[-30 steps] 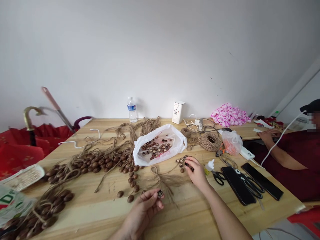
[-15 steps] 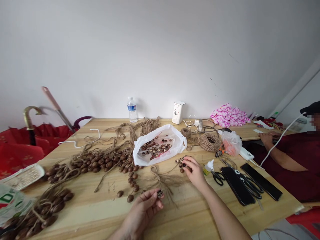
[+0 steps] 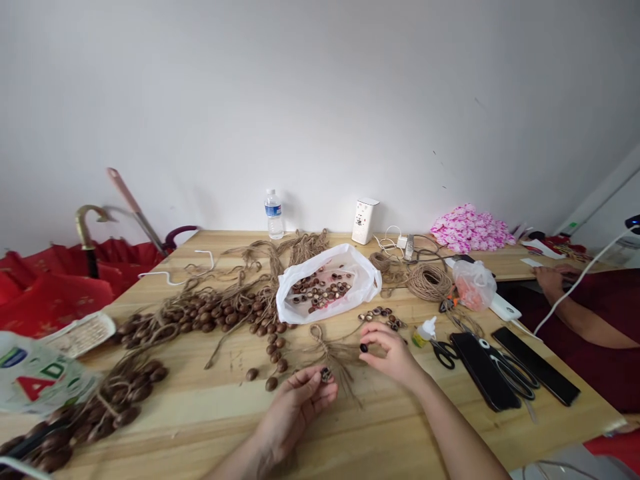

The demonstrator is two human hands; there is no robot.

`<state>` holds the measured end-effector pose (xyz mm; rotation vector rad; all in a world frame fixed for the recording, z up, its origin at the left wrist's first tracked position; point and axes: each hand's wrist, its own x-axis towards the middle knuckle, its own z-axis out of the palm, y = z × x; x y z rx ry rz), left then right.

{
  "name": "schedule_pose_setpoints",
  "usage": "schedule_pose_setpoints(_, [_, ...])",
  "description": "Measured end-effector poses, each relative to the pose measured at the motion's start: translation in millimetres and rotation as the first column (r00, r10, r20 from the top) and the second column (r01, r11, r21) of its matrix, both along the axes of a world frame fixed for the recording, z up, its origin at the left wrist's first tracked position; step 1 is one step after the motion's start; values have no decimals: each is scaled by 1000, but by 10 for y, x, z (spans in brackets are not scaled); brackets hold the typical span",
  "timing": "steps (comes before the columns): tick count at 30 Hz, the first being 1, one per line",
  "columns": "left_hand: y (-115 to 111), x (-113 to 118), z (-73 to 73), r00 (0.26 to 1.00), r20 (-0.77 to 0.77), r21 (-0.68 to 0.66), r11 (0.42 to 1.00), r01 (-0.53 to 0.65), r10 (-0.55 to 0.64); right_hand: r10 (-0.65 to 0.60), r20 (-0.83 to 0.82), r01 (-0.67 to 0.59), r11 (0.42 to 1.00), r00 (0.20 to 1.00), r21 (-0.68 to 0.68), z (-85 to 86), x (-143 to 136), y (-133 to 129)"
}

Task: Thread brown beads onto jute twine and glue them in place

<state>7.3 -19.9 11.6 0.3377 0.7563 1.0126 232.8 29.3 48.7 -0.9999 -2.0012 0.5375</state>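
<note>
Twine bundle (image 3: 327,350) lies just to the far side of our left hand (image 3: 300,407), left of our right hand (image 3: 393,357). We pinch a small dark piece (image 3: 326,375) in the left, a black piece (image 3: 363,348) in the right; farther sits an open white bag (image 3: 327,313).

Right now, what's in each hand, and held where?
Left hand: small dark shell piece, at its edge. Right hand: small round black piece, by its sides.
</note>
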Motion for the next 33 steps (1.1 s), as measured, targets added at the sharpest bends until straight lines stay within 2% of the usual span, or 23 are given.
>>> schedule_pose_setpoints(4, [10,-5,18,1000,16,11,1000,-13,13,142,-20,-143,987,990,-73,25,-137,-115])
schedule_pose_setpoints(8, [16,-3,37,999,22,9,1000,-25,25,197,51,-190,974,979,-121,-12,-273,-202])
schedule_pose_setpoints(12, [17,1,26,999,51,29,999,-22,21,209,108,-198,975,972,-100,-40,-372,-274])
schedule_pose_setpoints(16, [13,3,19,998,67,30,999,-21,19,200,12,-197,974,980,-113,-65,-425,-302])
schedule_pose_setpoints(19, [10,6,34,997,77,26,999,-23,21,198,-30,-199,978,980,-62,-82,-446,-303])
schedule_pose_setpoints(26, [20,5,35,997,76,33,999,-27,25,246,38,-246,969,968,0,-61,-444,-313])
schedule_pose_setpoints(33, [2,3,33,996,86,43,999,-32,28,170,46,-172,983,984,69,-61,-460,-351])
